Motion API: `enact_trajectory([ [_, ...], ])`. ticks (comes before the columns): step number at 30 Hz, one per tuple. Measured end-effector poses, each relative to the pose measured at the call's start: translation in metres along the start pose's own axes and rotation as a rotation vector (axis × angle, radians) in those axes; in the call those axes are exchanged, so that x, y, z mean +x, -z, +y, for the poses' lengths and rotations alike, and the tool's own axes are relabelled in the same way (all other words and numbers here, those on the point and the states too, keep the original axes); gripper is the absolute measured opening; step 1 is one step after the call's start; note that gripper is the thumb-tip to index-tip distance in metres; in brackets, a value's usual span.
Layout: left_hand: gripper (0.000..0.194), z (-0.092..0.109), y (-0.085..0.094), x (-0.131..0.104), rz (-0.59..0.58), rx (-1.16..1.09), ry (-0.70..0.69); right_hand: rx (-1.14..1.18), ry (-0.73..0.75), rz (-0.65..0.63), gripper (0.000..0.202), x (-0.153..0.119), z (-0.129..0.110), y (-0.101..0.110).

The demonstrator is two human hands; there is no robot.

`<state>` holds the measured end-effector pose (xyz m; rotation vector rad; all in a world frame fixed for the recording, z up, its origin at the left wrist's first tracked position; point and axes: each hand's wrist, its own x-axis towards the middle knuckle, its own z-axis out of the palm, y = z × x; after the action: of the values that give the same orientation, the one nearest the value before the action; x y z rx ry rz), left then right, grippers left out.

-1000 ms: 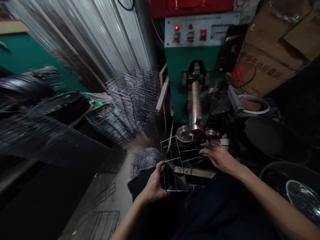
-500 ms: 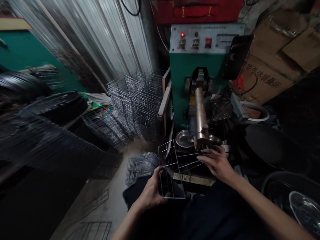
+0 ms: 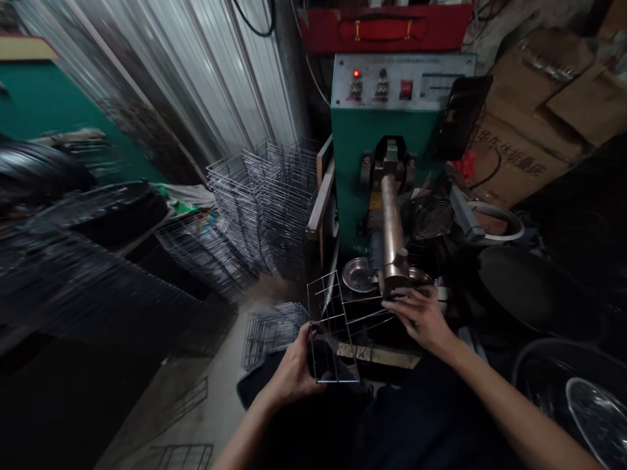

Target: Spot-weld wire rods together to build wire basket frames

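Observation:
In the head view my left hand (image 3: 294, 367) grips the near left side of a bent wire rack (image 3: 334, 316), thumb on top and fingers beneath. The rack's long wires run rightward, under the thick metal arm (image 3: 392, 222) of a green spot-welding machine (image 3: 350, 166). Right at that arm's lower end is my right hand (image 3: 422, 318), its fingers bent together by the wire ends. What its fingertips pinch is hidden by the hand and the dim light. A small metal dish (image 3: 358, 275) sits just left of the arm's tip.
Tall stacks of wire racks (image 3: 264, 202) stand against the corrugated metal wall (image 3: 196, 72). A smaller rack stack (image 3: 272, 329) lies beside my left hand. To the right are a fan (image 3: 434, 217), cardboard boxes (image 3: 519, 153) and a dark basin (image 3: 531, 287). A phone (image 3: 462, 117) leans on the machine.
The view has shifted slightly. Both hands keep almost the same position on the wire rack and by the arm's tip; the right fingers have moved a little.

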<state>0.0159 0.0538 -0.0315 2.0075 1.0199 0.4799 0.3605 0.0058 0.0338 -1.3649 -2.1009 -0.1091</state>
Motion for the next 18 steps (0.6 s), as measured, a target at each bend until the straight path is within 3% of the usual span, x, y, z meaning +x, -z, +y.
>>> enact_trajectory([
  [4, 0.086, 0.011, 0.004, 0.002, -0.009, -0.092, -0.024, 0.019, -0.032, -0.024, 0.026, 0.0, 0.0, -0.002],
  [11, 0.11, 0.002, 0.014, 0.007, -0.04, -0.068, 0.065, 0.047, -0.098, 0.058, 0.016, -0.005, 0.016, 0.004],
  [18, 0.112, -0.007, 0.032, 0.034, -0.09, -0.086, -0.022, 0.011, -0.092, 0.049, 0.019, 0.011, 0.02, -0.004],
])
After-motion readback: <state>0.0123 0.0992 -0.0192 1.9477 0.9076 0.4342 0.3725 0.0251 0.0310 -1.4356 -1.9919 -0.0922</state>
